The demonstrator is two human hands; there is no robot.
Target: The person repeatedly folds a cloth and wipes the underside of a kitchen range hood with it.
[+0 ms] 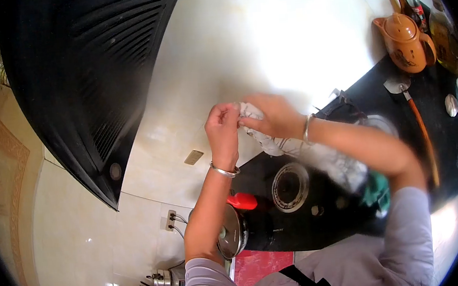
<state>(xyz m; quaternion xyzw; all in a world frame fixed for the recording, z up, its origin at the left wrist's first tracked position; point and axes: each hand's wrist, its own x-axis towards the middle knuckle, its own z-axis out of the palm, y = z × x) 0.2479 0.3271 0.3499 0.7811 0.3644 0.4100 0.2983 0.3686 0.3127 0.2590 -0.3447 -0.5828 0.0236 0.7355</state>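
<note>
Both my hands are raised together in front of the tiled wall, above the stove. A white patterned cloth [274, 144] is bunched between them and trails down to the right beneath my right forearm. My left hand [222, 128] has its fingertips pinched closed on the upper end of the cloth. Close beside it, my right hand [277, 116] is closed around the same bunched part, slightly blurred. A bangle circles each wrist. The cloth's lower part is smeared by motion. Below its end, a green item [376, 193] shows partly behind my right arm; its kind is unclear.
A black range hood [107, 61] slopes down at left. Below are a stove burner [290, 187], a lidded pan [231, 232] and a red handle [242, 200]. On the black counter at right lie a spatula [419, 121] and a spoon [451, 105], near an orange-brown pitcher [404, 46] and bottles [444, 37].
</note>
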